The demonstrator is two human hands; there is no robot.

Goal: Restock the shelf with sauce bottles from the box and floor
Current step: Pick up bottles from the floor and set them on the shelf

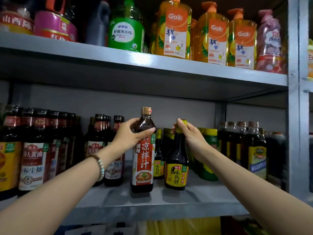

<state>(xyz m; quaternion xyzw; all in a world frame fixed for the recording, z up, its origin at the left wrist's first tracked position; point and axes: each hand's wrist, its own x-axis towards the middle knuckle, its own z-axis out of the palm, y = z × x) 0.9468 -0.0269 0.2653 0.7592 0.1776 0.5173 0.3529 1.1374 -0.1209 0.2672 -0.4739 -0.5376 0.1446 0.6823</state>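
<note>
Left hand point(130, 133) fingers curled round red-label bottle point(143, 160) shoulder, right hand point(188, 133) pinching yellow-label bottle point(177, 165) cap, both upright near shelf point(152, 200) front edge

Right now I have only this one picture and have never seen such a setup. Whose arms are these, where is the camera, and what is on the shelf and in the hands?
No machine here: these are a person's two bare arms, filmed by one wide-angle camera worn on the head, looking forward and down. The left hand grips the shoulder of a tall red-label bottle; the right hand pinches the cap of a shorter yellow-label bottle. Both bottles seem to stand on the grey shelf, among rows of dark sauce bottles. Orange soap bottles sit one level up.
</note>
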